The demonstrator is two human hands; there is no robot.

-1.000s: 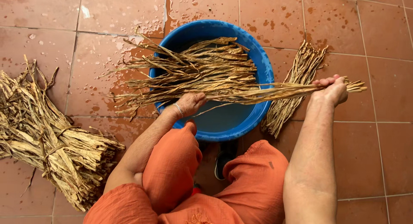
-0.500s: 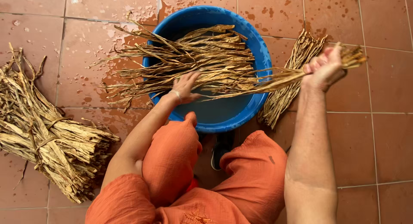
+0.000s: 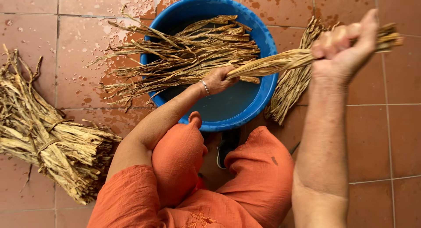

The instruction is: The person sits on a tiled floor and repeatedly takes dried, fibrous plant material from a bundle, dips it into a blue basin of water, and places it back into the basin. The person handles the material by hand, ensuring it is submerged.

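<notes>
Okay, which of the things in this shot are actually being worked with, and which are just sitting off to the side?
In use:
left hand
right hand
strand bundle held between both hands
blue basin
soaking strands

Lying about:
tied dry bundle, left
loose bundle, right of basin

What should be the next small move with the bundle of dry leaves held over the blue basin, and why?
Probably slide the left hand along the bundle toward its loose ends. The right hand grips one end raised, while the rest fans out untidily over the blue basin rim and drips onto the wet tiles.
</notes>
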